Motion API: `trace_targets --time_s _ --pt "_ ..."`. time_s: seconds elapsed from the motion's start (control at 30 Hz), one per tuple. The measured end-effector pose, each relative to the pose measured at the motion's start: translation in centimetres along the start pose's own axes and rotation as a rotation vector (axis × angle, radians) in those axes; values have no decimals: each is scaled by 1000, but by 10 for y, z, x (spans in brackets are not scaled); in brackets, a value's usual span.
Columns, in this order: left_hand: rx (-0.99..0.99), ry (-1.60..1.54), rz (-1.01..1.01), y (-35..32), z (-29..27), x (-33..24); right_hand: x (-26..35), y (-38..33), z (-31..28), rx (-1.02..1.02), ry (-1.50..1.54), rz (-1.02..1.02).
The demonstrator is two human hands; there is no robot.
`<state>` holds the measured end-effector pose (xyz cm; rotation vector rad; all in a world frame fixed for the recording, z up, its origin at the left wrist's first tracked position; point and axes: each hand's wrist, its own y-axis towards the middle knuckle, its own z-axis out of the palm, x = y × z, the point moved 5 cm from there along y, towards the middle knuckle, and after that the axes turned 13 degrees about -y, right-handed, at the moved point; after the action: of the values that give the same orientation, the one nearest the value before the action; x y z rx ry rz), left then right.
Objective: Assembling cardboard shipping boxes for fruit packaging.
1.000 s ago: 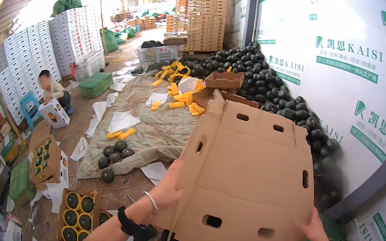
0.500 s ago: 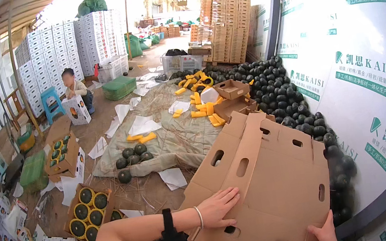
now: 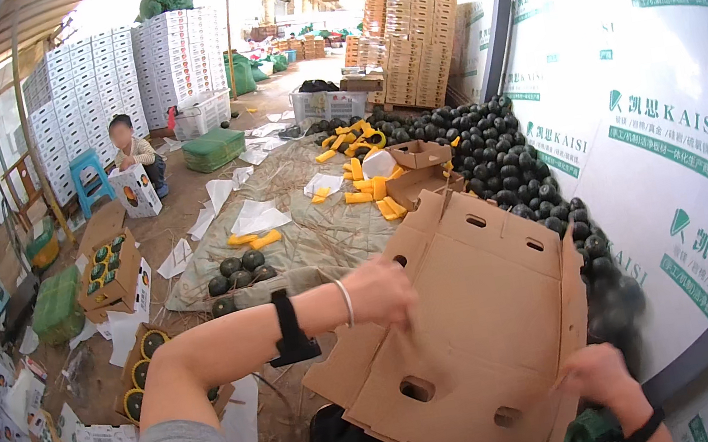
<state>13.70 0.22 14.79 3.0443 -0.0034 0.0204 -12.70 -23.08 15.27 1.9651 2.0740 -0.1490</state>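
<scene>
A large flat brown cardboard box blank (image 3: 469,314) with oval hand holes lies tilted across my lap. My left hand (image 3: 378,292) rests palm down on its left part, fingers curled over the board near a flap. A black strap and a thin bracelet sit on that wrist. My right hand (image 3: 599,375) grips the blank's lower right edge. Both hands hold the same sheet.
A heap of dark green round fruit (image 3: 498,140) runs along the white panel wall (image 3: 654,85) on the right. Yellow foam pieces (image 3: 367,187) and a small open carton (image 3: 419,154) lie on a tarp. A seated person (image 3: 133,153), stacked white boxes (image 3: 121,73) and filled fruit cartons (image 3: 110,271) stand at left.
The cardboard blank has dropped from raised and upright to lying lower and flatter. My left hand slid from its left edge up onto its face; my right hand stayed at the lower right edge.
</scene>
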Motion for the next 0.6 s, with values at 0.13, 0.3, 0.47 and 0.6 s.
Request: trace_targets --time_s 0.13,0.3,0.47,0.6 --pt "-1177 -1688 -703 -67 -26 56 -76 -96 -31 -557 629 1019" --pt "-368 -353 -88 -137 -6 -87 58 -151 22 398 66 301" --pt "-297 -587 -302 -179 16 -140 119 -131 6 -262 -107 268" --pt "-827 -1061 -221 -167 20 -139 103 -127 38 -404 1511 782"
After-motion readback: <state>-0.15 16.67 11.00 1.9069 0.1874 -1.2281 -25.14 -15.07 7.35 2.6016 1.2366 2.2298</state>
